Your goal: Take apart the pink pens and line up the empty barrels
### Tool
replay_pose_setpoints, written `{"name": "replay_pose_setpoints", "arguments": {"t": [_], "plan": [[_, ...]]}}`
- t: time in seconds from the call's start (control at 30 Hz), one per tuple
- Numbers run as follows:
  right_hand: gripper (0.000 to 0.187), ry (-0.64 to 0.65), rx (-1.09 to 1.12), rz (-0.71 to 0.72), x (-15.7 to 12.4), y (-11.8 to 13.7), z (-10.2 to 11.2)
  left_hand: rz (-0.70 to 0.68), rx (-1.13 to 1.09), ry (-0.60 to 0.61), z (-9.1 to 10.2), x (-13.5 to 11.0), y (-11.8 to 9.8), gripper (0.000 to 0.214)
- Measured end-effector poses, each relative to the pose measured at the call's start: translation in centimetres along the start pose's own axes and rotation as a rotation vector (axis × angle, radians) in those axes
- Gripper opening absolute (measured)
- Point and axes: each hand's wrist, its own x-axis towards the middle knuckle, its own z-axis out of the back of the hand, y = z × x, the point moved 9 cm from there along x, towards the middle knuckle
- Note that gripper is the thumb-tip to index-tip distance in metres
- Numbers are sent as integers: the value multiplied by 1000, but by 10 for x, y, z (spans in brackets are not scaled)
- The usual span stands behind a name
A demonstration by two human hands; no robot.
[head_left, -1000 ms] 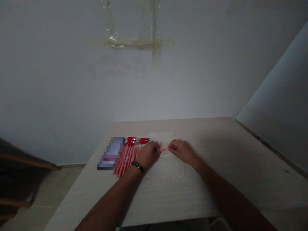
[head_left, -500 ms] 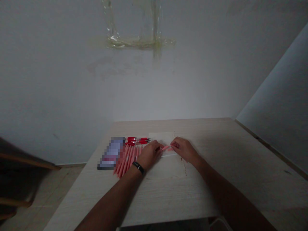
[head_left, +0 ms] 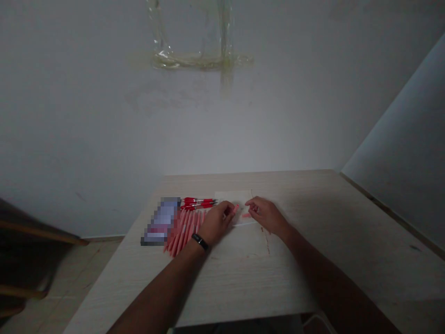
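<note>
Well, both hands work close together over a white paper sheet (head_left: 232,197), which lies flat on a pale wood table (head_left: 243,283). The left hand (head_left: 216,223) rests low on the sheet's near corner, its wrist wearing a black band (head_left: 200,240). Its fingers (head_left: 225,212) curl inward and pinch a small pink stub (head_left: 235,208), whose tip pokes out past the fingertips; the grip looks firm, though the fingers hide most of the stub.

The right hand (head_left: 264,216) sits just to the right, its fingers (head_left: 253,205) loosely curved and partly open. A second pink piece (head_left: 246,215) lies right beside them. Whether those fingers have hold of it or it rests on the paper, I cannot tell.

The hands seem kept over the sheet because it gives a pale, plain patch for handling such small pieces. To the left, pink tubes (head_left: 184,230) lie fanned side by side, probably so that each stays separate and easy to pick out. Above them, red pens (head_left: 198,203) lie together, pointing toward the sheet. A pixelated packet (head_left: 162,221) lies flat at the tubes' left end, and neither hand touches it.
</note>
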Motion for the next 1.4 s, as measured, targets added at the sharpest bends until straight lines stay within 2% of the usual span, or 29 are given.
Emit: {"name": "replay_pose_setpoints", "arguments": {"t": [0.17,0.47,0.6,0.73,1.03,1.17,1.4], "plan": [[12,-20,-73,7,2,-8,9,6,-44,-33,4,1,2,10],[11,156,-197,-42,-2,-18,0,26,112,4,1,0,4,21],[6,181,-245,-29,-3,-20,-2,76,139,-1,1,-1,12,28],[6,201,-245,-28,-4,-20,-3,112,154,48,-3,-2,16,35],[5,224,-267,-7,-4,-20,-7,83,199,42,-4,-3,16,30],[3,231,-263,-26,-4,-22,-8,64,212,73,-6,-4,15,21],[3,226,-236,-48,-5,-23,-8,38,214,98,-11,-4,16,18]]}}
